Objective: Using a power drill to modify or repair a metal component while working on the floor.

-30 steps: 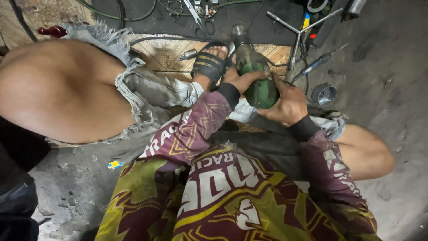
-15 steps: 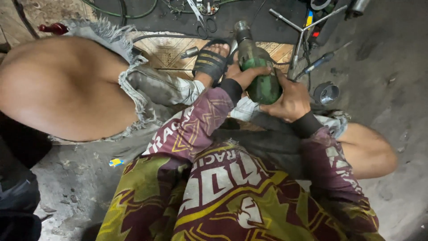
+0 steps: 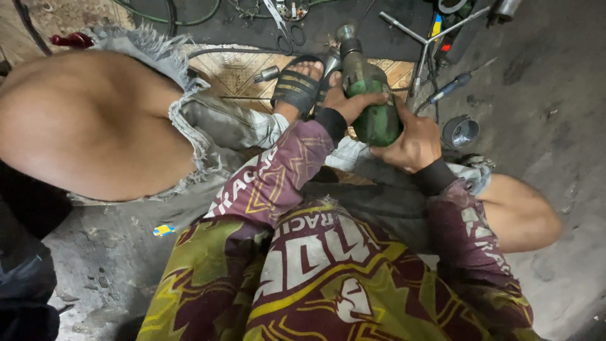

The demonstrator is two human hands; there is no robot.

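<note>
I sit low on the floor with both knees bent up. A green power tool body [image 3: 372, 95] with a grey metal nose pointing away from me stands in front of my lap. My left hand [image 3: 350, 101] wraps its left side near the top. From the right and below, my right hand [image 3: 410, 142] cups the lower part of the green housing. My sandalled feet [image 3: 300, 88] rest on a patterned mat just left of the tool. The tool's underside is hidden by my hands.
A dark mat at the top holds scissors [image 3: 281, 22], a cross wrench [image 3: 420, 35], a screwdriver [image 3: 445, 88] and other tools. A small metal cup [image 3: 461, 131] lies right of the tool. Green hose [image 3: 164, 16] curls at the top left. The floor is rough concrete.
My view has shifted slightly; both hands keep their hold on the green tool, which stays in about the same place.
</note>
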